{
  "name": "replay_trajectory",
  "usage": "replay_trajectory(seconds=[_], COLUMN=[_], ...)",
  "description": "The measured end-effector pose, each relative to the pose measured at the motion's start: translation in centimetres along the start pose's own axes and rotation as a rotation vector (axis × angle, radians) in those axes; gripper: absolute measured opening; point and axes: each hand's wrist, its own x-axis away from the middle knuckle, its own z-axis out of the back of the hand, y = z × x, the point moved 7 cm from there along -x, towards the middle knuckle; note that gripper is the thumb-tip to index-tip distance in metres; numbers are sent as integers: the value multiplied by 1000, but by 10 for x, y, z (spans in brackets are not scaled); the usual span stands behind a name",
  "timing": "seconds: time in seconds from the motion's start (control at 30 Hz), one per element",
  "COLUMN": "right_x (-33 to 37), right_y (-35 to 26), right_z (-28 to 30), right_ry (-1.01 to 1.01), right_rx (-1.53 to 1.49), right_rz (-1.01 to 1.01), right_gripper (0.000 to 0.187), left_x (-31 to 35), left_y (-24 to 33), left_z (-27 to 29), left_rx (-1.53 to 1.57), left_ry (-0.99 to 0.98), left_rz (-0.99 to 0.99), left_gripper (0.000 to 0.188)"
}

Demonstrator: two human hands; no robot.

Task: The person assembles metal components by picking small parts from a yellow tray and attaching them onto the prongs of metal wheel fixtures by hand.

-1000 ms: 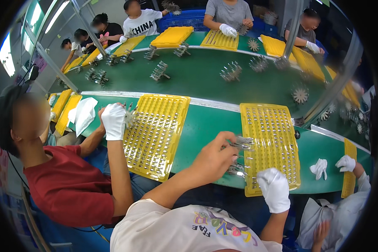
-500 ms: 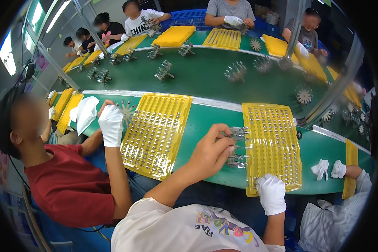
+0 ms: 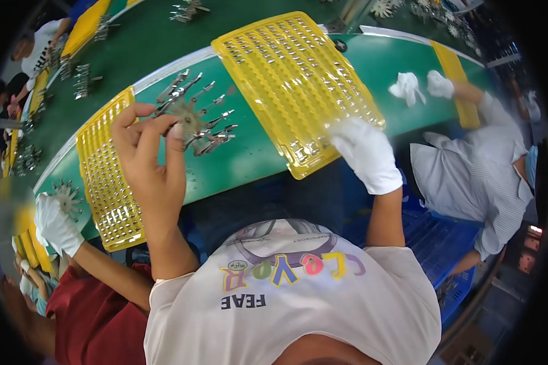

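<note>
My bare left hand [image 3: 149,143] pinches the hub of a spoked wheel-shaped holder [image 3: 190,120]. Slim metal clips stick out from its rim, their tips pointing away from my fingers. The holder is raised over the green table, between two yellow trays. My right hand [image 3: 369,157], in a white glove, is at the near edge of the larger yellow tray [image 3: 286,115]. Its fingertips are blurred against the tray, so what they grip, if anything, cannot be made out. Small metal pieces sit in rows in that tray, mainly toward its far and right parts; other grooves look bare.
Left of my hand lies a second yellow tray [image 3: 106,176] full of metal pieces. A neighbour's gloved hand [image 3: 56,225] holds another wheel. To the right are a loose white glove [image 3: 408,89] and a co-worker's gloved hand [image 3: 439,84]. Clip-bearing holders [image 3: 82,82] stand beyond the table's pale edge.
The head view has swung right and down. My left hand has drawn back from the tray with the wheel-shaped holder, now turned more face-on. My right hand stays at the tray's near edge.
</note>
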Motion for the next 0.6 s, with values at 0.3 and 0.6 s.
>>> replay_trajectory(seconds=[0.3,0.6], right_x=[-11,-23], right_y=[-54,-57], right_z=[-51,-60], right_ry=[-49,-127], right_rx=[359,557], right_rz=[293,438], right_gripper=[4,7], left_x=[1,9], left_y=[14,9], left_z=[2,-7], left_rx=[-46,98], left_ry=[-55,-66], left_rz=[-41,3], left_gripper=[12,15])
